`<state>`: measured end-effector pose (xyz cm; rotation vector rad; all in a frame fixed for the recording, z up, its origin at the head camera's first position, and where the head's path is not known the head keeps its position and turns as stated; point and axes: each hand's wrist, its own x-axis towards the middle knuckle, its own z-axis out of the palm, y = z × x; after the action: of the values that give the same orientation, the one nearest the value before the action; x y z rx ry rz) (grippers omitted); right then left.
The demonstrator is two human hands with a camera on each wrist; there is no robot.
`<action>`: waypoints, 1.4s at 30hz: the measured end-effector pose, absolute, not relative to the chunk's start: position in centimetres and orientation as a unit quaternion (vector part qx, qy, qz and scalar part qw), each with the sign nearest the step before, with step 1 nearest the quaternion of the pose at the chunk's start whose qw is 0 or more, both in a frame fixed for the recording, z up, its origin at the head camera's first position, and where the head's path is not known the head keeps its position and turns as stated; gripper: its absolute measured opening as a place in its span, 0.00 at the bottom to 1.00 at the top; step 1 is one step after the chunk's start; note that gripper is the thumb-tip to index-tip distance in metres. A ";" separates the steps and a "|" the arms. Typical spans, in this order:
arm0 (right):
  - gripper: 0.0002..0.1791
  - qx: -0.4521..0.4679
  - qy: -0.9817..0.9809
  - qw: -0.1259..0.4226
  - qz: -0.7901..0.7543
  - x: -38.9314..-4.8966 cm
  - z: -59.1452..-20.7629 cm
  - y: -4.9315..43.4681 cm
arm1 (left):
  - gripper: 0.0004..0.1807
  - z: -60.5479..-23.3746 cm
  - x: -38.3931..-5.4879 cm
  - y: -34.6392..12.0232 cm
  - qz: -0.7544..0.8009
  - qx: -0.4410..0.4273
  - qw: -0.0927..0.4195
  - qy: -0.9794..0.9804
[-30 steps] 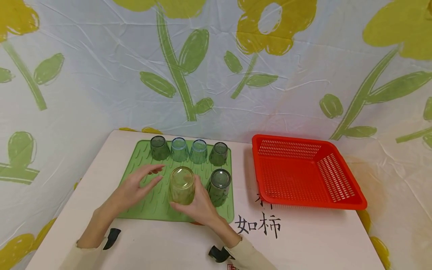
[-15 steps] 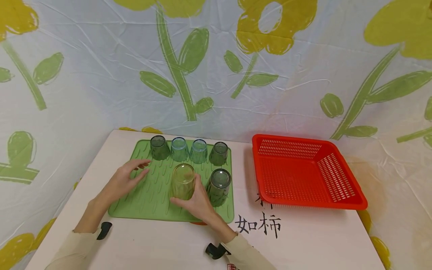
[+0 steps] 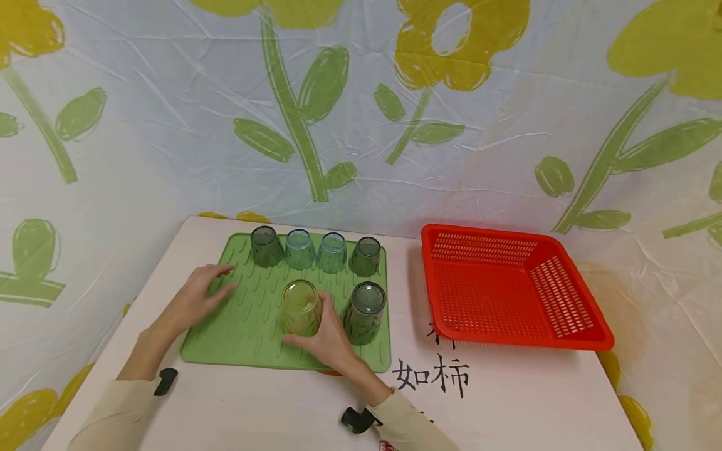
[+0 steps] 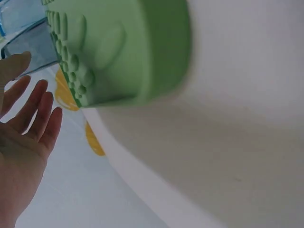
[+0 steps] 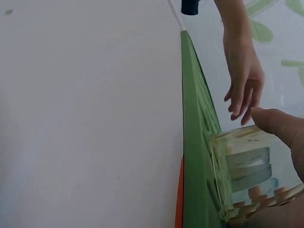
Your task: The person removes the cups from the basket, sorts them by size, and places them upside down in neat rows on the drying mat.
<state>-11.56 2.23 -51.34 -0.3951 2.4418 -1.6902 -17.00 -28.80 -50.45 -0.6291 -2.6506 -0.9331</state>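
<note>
My right hand grips a yellow drinking glass from its right side, thumb at the front and fingers behind. The glass is upside down, with its rim right at the green drying mat; the right wrist view shows the rim against the mat's ridges. Over the left part of the mat, my left hand holds nothing, its fingers apart and relaxed. In the left wrist view that hand is near a grey glass. A dark grey glass stands upside down just right of my right hand.
Along the mat's back edge stand a dark grey glass, two blue glasses and another grey glass, all upside down. A red plastic basket sits to the right on the white table. A flowered cloth hangs behind.
My left hand has drawn back to the left, away from the yellow glass. My right hand has shifted the glass slightly right, then back left and down onto the mat.
</note>
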 end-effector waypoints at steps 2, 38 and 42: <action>0.51 -0.132 0.814 0.069 -0.562 -11.5 -51.4 2.2 | 0.23 -50.7 -17.0 -29.2 -0.318 -0.205 0.119 -0.918; 0.52 -0.129 0.809 0.050 -0.571 -11.1 -51.4 1.5 | 0.24 -52.3 -17.6 -31.6 -0.312 -0.163 0.039 -0.935; 0.55 -0.137 0.813 0.049 -0.563 -11.0 -51.2 1.6 | 0.23 -52.6 -17.6 -31.7 -0.314 -0.166 0.048 -0.934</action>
<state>-10.98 1.61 -51.22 -0.4188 2.4791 -1.7168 -17.62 -31.67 -52.57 -0.5066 -2.8476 -0.9566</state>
